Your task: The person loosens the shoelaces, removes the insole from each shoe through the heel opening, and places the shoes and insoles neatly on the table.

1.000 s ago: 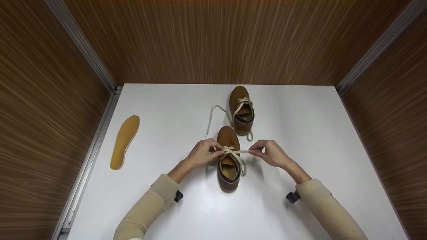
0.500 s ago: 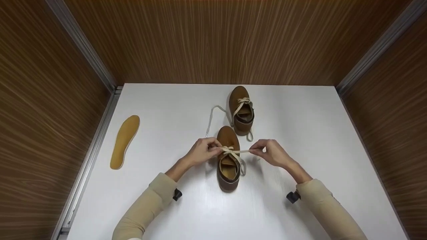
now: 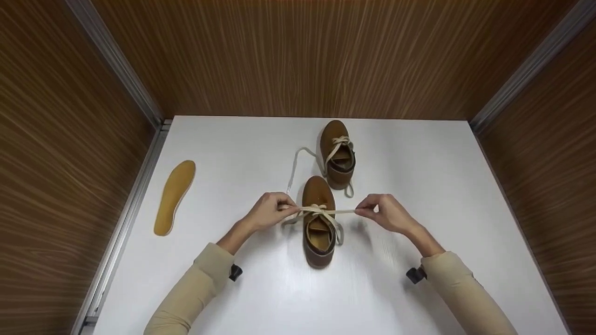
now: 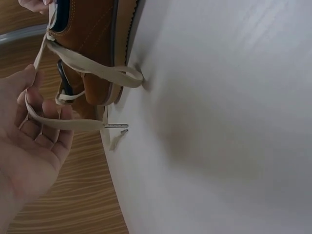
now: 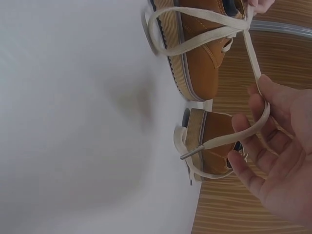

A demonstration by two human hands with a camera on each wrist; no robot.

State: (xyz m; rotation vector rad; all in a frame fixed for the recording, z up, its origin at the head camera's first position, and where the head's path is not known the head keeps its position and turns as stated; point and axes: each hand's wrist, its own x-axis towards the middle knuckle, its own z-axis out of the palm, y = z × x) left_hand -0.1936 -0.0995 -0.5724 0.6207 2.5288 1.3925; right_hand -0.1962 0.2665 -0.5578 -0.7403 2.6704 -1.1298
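Observation:
A brown shoe (image 3: 318,188) with a cream lace (image 3: 342,212) stands upright on the white table, its toe pointing away. On its left, my left hand (image 3: 271,210) pinches one lace strand between thumb and fingers. My right hand (image 3: 386,213) pinches another strand on the right. Both strands run taut from the knot (image 3: 317,209), nearly in a line. A tipped lace end (image 4: 80,125) pokes out past the left fingers; in the right wrist view another tipped end (image 5: 224,140) hangs from the right hand. Lace loops droop on either side of the shoe.
Behind, a second brown shoe (image 3: 331,132) has its loose lace (image 3: 294,167) trailing left on the table. A tan insole (image 3: 174,197) lies at the table's left. Wood-grain panels (image 3: 298,60) enclose the back and sides of the white table (image 3: 428,186).
My left hand has drawn away leftward from the knot, baring a stretched strand. My right hand has moved slightly right with its strand. Both shoes and the insole have stayed put.

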